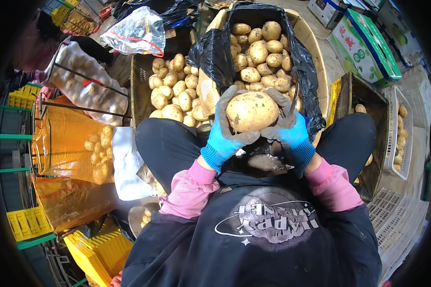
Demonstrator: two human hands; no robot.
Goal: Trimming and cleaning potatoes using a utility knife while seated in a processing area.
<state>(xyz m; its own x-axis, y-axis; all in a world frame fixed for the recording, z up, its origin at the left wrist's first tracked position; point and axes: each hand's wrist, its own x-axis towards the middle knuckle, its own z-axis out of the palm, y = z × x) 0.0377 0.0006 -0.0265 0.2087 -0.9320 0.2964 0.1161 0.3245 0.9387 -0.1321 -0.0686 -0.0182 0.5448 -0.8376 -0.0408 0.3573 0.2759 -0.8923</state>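
A large, pale yellow potato (252,112) with brown dirt specks is held above my lap. My left hand (224,131), in a blue glove with a grey, soiled palm, cups its left side with the thumb below. A matching glove covers my right hand (291,134), curled round the potato's right side. A dark, narrow shape beside the right fingers cannot be told from the bag's edge. Just beyond my hands, a box lined with a black plastic bag (309,64) holds many potatoes (259,51). More potatoes (179,88) fill a dark crate to its left.
On the left hang an orange mesh bag (67,138) and a clear bag of potatoes (86,79). Yellow crates (98,256) stand lower left. A dark crate (368,98), a white basket (407,158) with potatoes and a green-and-white carton (364,45) are at right.
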